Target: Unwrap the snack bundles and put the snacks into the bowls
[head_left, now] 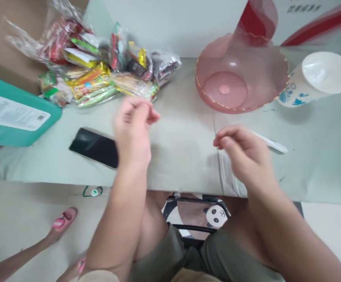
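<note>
My left hand (135, 127) is over the table between a black phone (95, 148) and the middle, its fingers curled and slightly blurred. Just beyond its fingertips lies a heap of wrapped snacks (91, 80). My right hand (243, 152) hovers to the right, thumb and fingertips pressed together; nothing can be made out between them. A white plastic stick (272, 143) lies on the cloth right beside it. Behind that hand stands a pink translucent bowl (225, 92) with a wavy gold rim, with no contents showing.
A white paper cup (305, 84) stands right of the bowl. At the left is a teal container (14, 113) with a white label. A white box (164, 27) backs the cloth-covered table (182, 168). Another person's leg and pink slippers (64, 219) show on the floor.
</note>
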Available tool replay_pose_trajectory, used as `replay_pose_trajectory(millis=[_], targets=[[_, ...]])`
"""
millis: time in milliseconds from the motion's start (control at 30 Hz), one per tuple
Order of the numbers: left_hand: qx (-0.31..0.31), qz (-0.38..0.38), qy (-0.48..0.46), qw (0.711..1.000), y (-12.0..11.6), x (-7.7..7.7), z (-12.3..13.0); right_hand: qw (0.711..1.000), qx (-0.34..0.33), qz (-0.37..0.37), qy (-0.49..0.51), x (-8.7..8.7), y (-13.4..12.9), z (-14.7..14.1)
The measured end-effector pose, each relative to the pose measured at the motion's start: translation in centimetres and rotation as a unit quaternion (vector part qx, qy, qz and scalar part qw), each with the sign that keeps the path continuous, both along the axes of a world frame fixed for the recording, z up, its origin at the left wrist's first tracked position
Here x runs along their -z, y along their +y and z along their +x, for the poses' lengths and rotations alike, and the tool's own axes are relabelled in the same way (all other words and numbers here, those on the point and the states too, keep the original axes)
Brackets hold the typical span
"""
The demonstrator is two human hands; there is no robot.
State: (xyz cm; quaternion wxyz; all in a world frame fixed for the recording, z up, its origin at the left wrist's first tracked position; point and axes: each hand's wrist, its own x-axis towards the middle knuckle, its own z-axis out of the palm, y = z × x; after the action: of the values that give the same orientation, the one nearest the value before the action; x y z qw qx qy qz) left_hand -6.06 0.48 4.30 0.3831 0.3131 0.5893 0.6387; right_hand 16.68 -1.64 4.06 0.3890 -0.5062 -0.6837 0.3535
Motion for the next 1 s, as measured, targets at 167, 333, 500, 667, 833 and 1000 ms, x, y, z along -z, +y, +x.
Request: replay_pose_trajectory(millis=[167, 333, 500, 667, 833, 1000], targets=[[0.014, -0.072, -0.025, 0.997, 1.4, 3.7, -0.5, 0.996, -0.075, -0.007, -0.04, 1.7, 2.0, -4.6], [-0.081, -0.039, -0.078, 0.993, 2.8, 3.6, -1.3, 0.982, -0.103, 0.099, -0.124, 2.2, 6.4, -9.9], [-0.154, -0.027, -0.179, 0.971, 3.4, 3.3, -2.5, 0.941, -0.127, 0.153, -0.275, 2.7, 9.8, -16.3], [-0.172, -0.03, -0.186, 0.967, 3.1, 3.3, -3.3, 0.916, -0.093, 0.195, -0.339, 4.3, 10.9, -19.0], [-0.184, -0.023, -0.18, 0.966, 2.9, 3.5, -4.3, 0.91, -0.076, 0.197, -0.357, 4.4, 11.5, -18.8], [-0.103, -0.035, -0.251, 0.962, 2.8, 3.6, -4.0, 0.92, -0.073, 0.204, -0.325, 3.0, 8.3, -16.0]])
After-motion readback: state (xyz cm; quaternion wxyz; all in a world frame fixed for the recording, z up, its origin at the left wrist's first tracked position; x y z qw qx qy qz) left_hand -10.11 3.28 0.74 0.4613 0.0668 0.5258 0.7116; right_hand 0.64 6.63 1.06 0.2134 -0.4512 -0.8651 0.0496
